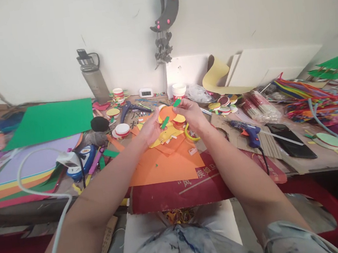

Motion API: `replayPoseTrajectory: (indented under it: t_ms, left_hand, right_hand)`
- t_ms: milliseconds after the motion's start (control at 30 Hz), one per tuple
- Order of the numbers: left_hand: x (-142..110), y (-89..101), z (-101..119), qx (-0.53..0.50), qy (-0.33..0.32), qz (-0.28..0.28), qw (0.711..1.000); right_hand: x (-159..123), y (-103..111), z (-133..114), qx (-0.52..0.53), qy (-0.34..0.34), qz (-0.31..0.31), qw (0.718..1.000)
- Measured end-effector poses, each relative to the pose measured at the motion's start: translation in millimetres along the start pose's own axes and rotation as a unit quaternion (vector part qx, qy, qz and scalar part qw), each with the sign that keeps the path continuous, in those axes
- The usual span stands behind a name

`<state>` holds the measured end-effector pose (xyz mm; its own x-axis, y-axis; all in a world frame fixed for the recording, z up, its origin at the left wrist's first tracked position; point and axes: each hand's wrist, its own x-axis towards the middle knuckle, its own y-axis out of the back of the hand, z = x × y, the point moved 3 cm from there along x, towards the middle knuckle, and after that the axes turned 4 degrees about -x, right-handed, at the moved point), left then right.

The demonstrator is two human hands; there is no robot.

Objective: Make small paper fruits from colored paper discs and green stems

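Above the middle of the desk, an orange disc [167, 113] is held between my two hands. My left hand [152, 128] pinches its left edge, by a small green paper piece [165, 122]. The fingers of my right hand [189, 113] are closed at its upper right, by a second green piece [177, 102]. Below lie yellow paper scraps [166, 137] on orange paper sheets [164, 164]. A yellow ring [191, 134] lies under my right wrist. The disc's underside is hidden from me.
A glue gun [248, 131] and a phone [291, 140] lie to the right, near bundled pipe cleaners [305, 96]. Leftward are a green sheet [51, 122], a power strip [82, 162] with a white cable, and a tall bottle [94, 80]. White-topped round pieces [122, 129] sit nearby.
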<state>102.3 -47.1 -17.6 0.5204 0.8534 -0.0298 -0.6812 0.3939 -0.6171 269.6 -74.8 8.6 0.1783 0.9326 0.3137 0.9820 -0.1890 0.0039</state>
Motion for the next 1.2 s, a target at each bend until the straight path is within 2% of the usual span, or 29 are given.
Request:
replayPoseTrajectory:
  t_ms: [100, 200, 333, 400, 500, 567, 600, 667, 767, 833, 900, 933, 1000, 1100, 1167, 1200]
  left_hand:
    - [5.3, 9.6, 4.7, 0.022, -0.09, 0.066, 0.994]
    - [7.2, 16.7, 12.8, 0.033, -0.155, 0.141, 0.977]
    - [4.6, 11.9, 20.4, 0.014, -0.148, 0.139, 0.979]
    - [1.9, 6.4, 21.0, 0.001, -0.11, 0.126, 0.986]
    - [-1.4, 0.5, 19.9, -0.01, -0.057, 0.11, 0.992]
    - [-1.8, -0.5, 18.9, -0.015, -0.041, 0.103, 0.994]
    - [-1.5, -0.3, 18.3, -0.017, -0.038, 0.098, 0.994]
    - [0.0, 0.9, 17.0, -0.02, -0.037, 0.087, 0.995]
    - [2.6, 3.2, 16.5, -0.019, -0.039, 0.079, 0.996]
    - [3.5, 4.9, 17.5, -0.018, -0.038, 0.081, 0.996]
    - [3.2, 6.5, 19.9, -0.019, -0.042, 0.083, 0.995]
    - [2.9, 7.2, 21.5, -0.021, -0.048, 0.08, 0.995]
    - [2.0, 7.6, 25.2, -0.021, -0.072, 0.055, 0.996]
    - [1.0, 6.7, 27.6, -0.015, -0.086, 0.024, 0.996]
    - [0.5, 4.7, 27.4, -0.021, -0.086, 0.024, 0.996]
    - [0.3, 3.1, 27.0, -0.028, -0.083, 0.027, 0.996]
  right_hand:
    - [6.2, 13.6, 3.3, 0.004, -0.024, 0.024, 0.999]
    - [14.6, 28.8, 14.5, -0.05, -0.059, 0.065, 0.995]
    - [15.4, 35.5, 31.5, -0.194, -0.09, 0.098, 0.972]
    - [11.6, 31.6, 34.6, -0.31, -0.073, 0.081, 0.944]
    - [5.4, 23.6, 31.5, -0.498, -0.021, 0.054, 0.865]
    - [2.8, 21.1, 25.7, -0.566, 0.001, 0.067, 0.822]
    - [2.1, 20.9, 21.8, -0.578, 0.007, 0.081, 0.812]
    - [1.5, 20.6, 11.9, -0.569, 0.02, 0.106, 0.815]
    - [-0.6, 16.0, -5.2, -0.525, 0.05, 0.1, 0.843]
    - [-5.7, 8.5, -15.3, -0.518, 0.079, 0.043, 0.851]
    - [-15.7, 3.4, -23.4, -0.542, 0.106, -0.023, 0.833]
    - [-22.2, 4.9, -27.3, -0.564, 0.116, -0.036, 0.817]
    - [-37.3, 19.5, -36.6, -0.607, 0.125, -0.005, 0.785]
    - [-64.9, 64.8, -52.4, -0.648, 0.125, 0.069, 0.749]
    - [-84.3, 102.5, -58.1, -0.688, 0.073, 0.099, 0.715]
    - [-93.4, 121.8, -57.8, -0.71, 0.019, 0.112, 0.694]
